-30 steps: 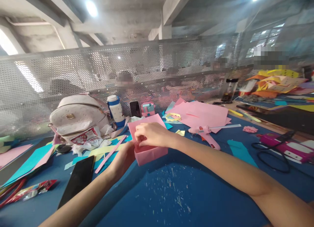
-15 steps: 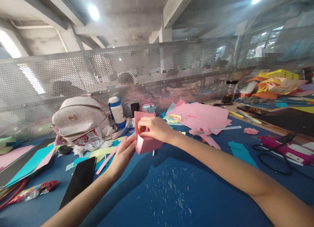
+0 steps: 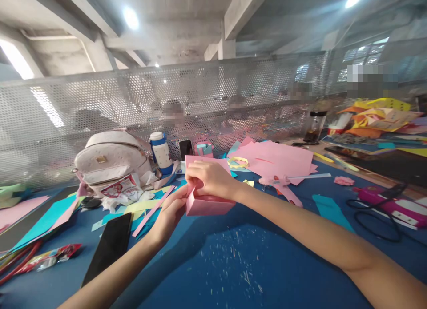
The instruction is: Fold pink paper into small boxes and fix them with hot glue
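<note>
A folded pink paper box point(image 3: 210, 206) is held up over the blue table in the head view. My left hand point(image 3: 171, 211) grips its left corner, fingers closed on the paper. From above, my right hand point(image 3: 210, 179) reaches into the box with fingers bent and pinching at the left wall; the fingertips are partly hidden by the paper. The back wall of the box stands up behind the right hand. To the right lies a pink glue gun point(image 3: 280, 184) with a clear glue stick in its rear.
A black phone point(image 3: 108, 244) and paper strips lie left, before a white backpack point(image 3: 111, 160) and a bottle point(image 3: 160, 153). Pink sheets point(image 3: 270, 158) lie at the back. A magenta power strip point(image 3: 388, 204) with a black cable is right. Paper scraps point(image 3: 238, 260) dot the blue tabletop.
The box has turned so that its front wall faces me more broadly. My right hand has bent further down into the left corner, and my left hand keeps its hold.
</note>
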`<state>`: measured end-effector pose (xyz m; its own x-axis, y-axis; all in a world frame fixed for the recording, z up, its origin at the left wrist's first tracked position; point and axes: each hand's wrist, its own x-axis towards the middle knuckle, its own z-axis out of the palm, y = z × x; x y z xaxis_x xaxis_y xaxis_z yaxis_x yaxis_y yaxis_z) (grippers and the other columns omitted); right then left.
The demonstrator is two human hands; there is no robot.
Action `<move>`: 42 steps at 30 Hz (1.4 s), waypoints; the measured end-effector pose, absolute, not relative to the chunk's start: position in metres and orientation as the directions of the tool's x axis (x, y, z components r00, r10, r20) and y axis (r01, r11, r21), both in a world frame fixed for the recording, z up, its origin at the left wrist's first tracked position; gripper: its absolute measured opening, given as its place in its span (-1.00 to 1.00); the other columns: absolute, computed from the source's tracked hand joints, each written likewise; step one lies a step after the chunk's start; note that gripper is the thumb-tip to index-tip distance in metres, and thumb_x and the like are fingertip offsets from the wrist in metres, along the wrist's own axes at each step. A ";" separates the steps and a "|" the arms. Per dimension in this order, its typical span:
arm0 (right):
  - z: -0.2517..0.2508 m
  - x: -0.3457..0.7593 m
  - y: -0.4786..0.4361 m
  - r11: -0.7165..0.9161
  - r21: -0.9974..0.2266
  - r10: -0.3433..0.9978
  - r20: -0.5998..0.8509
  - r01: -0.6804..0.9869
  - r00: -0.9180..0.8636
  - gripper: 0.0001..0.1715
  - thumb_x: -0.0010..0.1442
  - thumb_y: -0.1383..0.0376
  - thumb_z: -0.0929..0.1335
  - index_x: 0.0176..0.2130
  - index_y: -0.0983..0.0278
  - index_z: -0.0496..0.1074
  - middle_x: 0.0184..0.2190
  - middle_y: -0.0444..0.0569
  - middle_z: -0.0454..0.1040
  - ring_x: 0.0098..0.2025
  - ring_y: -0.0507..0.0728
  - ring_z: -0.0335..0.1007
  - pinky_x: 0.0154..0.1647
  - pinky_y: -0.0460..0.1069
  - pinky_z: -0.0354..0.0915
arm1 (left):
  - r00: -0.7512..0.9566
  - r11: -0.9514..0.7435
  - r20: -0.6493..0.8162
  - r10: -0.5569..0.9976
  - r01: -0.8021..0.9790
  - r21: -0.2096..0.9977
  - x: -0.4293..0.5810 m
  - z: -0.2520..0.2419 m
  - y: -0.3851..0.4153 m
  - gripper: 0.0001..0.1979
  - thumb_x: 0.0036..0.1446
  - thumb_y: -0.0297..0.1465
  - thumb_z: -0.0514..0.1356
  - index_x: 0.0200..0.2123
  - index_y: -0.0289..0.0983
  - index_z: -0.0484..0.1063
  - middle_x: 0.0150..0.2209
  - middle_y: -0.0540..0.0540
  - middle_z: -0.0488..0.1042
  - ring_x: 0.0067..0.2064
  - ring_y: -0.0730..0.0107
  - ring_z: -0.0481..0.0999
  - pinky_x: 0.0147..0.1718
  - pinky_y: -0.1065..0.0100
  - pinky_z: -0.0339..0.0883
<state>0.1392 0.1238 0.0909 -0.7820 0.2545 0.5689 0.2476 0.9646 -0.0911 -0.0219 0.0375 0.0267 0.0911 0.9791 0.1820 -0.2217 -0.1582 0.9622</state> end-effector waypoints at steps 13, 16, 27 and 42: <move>0.093 0.142 0.127 0.937 -0.068 0.300 0.664 0.344 -0.685 -0.08 -0.15 0.32 0.51 0.15 0.15 0.16 0.10 0.03 0.22 0.12 0.25 0.10 0.13 0.11 0.10 | 0.169 -0.375 0.335 0.927 0.381 0.845 -0.029 0.035 0.026 -0.54 0.26 -0.25 0.04 0.19 -0.20 0.34 0.22 -0.07 0.35 0.26 0.05 0.28 0.25 0.09 0.09; 0.093 0.142 0.129 0.945 -0.063 0.277 0.674 0.321 -0.685 -0.02 -0.12 0.31 0.50 0.21 0.15 0.10 0.13 0.04 0.22 0.15 0.26 0.08 0.18 0.13 0.05 | 0.186 -0.399 0.354 0.916 0.361 0.843 -0.025 0.038 0.025 -0.54 0.28 -0.24 0.07 0.23 -0.13 0.28 0.22 -0.03 0.35 0.26 0.07 0.28 0.23 0.12 0.14; 0.098 0.146 0.128 0.954 -0.113 0.278 0.681 0.279 -0.677 0.04 -0.13 0.32 0.51 0.24 0.14 0.06 0.16 0.04 0.24 0.19 0.26 0.10 0.20 0.10 0.05 | 0.237 -0.478 0.417 0.877 0.356 0.803 -0.024 0.040 0.032 -0.36 0.07 -0.30 0.33 0.23 -0.11 0.26 0.22 -0.11 0.35 0.24 0.08 0.32 0.17 0.17 0.26; 0.109 0.155 0.132 0.965 -0.044 0.225 0.639 0.257 -0.736 -0.33 -0.02 0.30 0.50 0.05 0.21 0.25 0.04 -0.02 0.33 0.11 0.17 0.16 0.12 0.05 0.11 | 0.128 -0.490 0.480 0.868 0.381 0.784 -0.027 0.031 0.040 -0.51 0.06 -0.38 0.31 0.10 -0.15 0.41 0.10 -0.11 0.48 0.14 0.13 0.44 0.11 0.20 0.31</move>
<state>0.1553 0.1318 0.1087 -0.7355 0.2254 0.6389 0.2573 0.9653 -0.0444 -0.0268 0.0404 0.0310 0.1284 0.8679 0.4799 0.3815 -0.4899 0.7839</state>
